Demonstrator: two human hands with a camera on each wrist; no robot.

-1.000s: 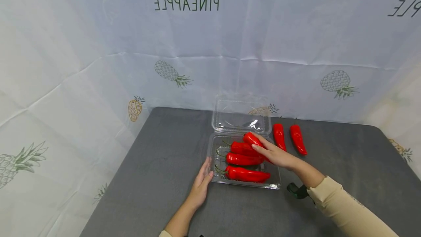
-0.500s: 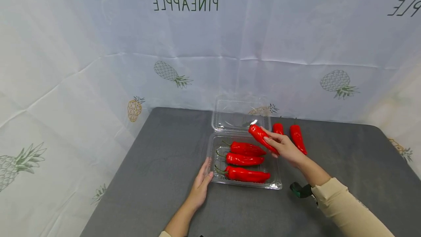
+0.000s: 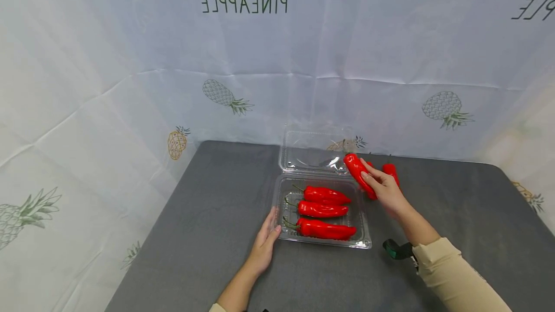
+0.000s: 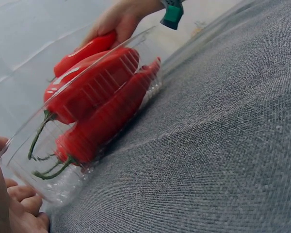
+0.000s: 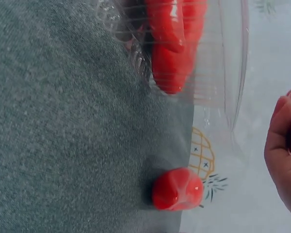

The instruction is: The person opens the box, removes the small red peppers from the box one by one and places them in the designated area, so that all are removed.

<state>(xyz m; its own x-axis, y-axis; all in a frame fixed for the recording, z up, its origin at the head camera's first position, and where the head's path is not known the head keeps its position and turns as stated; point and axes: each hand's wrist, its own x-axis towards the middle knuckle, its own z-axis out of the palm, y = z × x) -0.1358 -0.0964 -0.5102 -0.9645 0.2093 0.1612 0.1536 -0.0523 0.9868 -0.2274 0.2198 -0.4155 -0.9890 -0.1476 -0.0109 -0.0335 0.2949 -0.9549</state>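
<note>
My right hand (image 3: 389,192) pinches a red pepper (image 3: 357,173) between thumb and fingers, above the right back corner of a clear plastic container (image 3: 365,236). In the right wrist view only part of that hand (image 5: 283,158) shows at the right edge. Three red peppers with green stems lie side by side in the container, the front pepper (image 3: 327,230) nearest me. My left hand (image 3: 261,244) grips the container's left side; in the left wrist view its curled fingers (image 4: 26,201) are at the container's corner.
The container's lid (image 3: 318,150) stands open at the back, against the pineapple-print curtain (image 3: 277,105). To the right, a red pepper (image 3: 389,171) lies on the grey table (image 3: 208,235); another is mostly hidden behind the held one. My right wrist wears a dark green-and-black strap (image 3: 396,250).
My right hand has lifted the red pepper out of the container and carried it to the right and back, toward the peppers on the table. The left hand has stayed in place.
</note>
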